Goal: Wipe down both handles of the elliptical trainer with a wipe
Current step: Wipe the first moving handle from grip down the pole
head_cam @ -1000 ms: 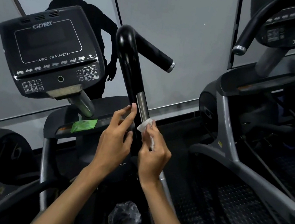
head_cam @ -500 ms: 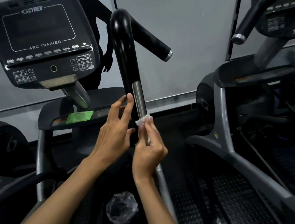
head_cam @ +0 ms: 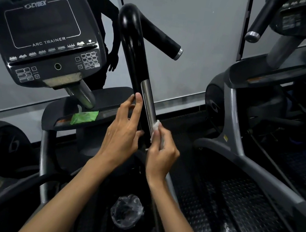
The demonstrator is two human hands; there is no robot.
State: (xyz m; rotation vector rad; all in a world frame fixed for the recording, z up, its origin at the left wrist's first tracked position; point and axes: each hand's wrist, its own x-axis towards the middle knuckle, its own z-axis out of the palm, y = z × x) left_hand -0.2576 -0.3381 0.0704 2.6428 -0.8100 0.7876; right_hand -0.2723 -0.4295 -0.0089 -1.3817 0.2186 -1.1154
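A black elliptical handle [head_cam: 133, 51] rises up the middle of the head view, with a silver sensor strip [head_cam: 148, 103] on its lower part and a side grip pointing right. My right hand [head_cam: 162, 153] pinches a small white wipe [head_cam: 156, 125] against the lower end of the silver strip. My left hand [head_cam: 123, 131] lies against the left side of the handle with its fingers straight, fingertips level with the top of the strip. The trainer's other handle is not in sight.
The Cybex Arc Trainer console [head_cam: 44, 37] hangs at the left, with a green packet [head_cam: 84, 117] on the tray below it. A crumpled clear plastic bag [head_cam: 127, 210] sits low between my arms. Another trainer [head_cam: 273, 95] stands at the right.
The camera has shifted a little. Both hands stay at the same spot on the handle; the right hand with the wipe has barely moved along the silver strip.
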